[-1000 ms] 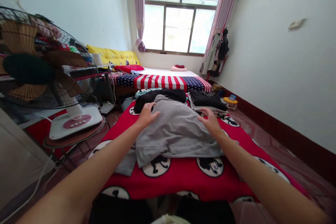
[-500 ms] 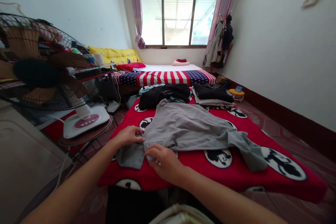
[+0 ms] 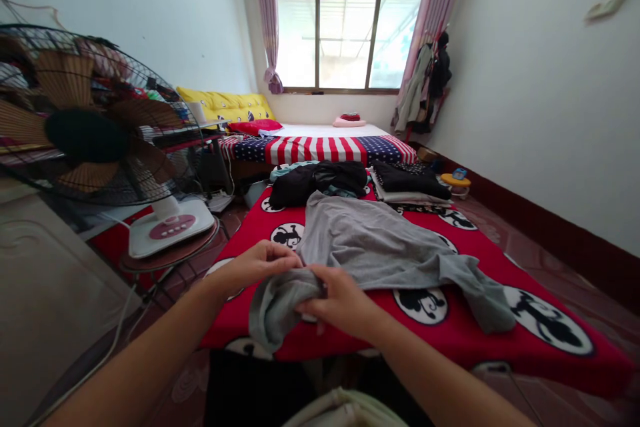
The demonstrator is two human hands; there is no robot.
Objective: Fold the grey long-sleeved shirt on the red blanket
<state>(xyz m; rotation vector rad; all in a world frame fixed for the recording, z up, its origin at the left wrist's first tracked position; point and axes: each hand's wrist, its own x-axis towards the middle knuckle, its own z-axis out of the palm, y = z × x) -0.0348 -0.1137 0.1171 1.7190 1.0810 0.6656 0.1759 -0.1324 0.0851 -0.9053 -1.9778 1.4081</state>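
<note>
At the near left edge of the red bed [image 3: 440, 339], left hand [image 3: 260, 267] and right hand [image 3: 340, 300] are each closed on the bunched sleeve [image 3: 277, 303] of the grey shirt [image 3: 375, 247] spread across mid-bed; judged best: keep both pinches close together, draw the cloth taut, avoid twisting.

Fan [image 3: 85, 133] left on stool [image 3: 170, 257]; black clothes pile [image 3: 320, 181] beside folded stack [image 3: 410, 183]; flag-striped bed [image 3: 320, 147] behind.

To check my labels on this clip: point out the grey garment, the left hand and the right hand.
grey garment [image 3: 380, 247], head view, spread middle panel.
left hand [image 3: 257, 265], head view, back of hand.
right hand [image 3: 339, 300], head view, back of hand.
</note>
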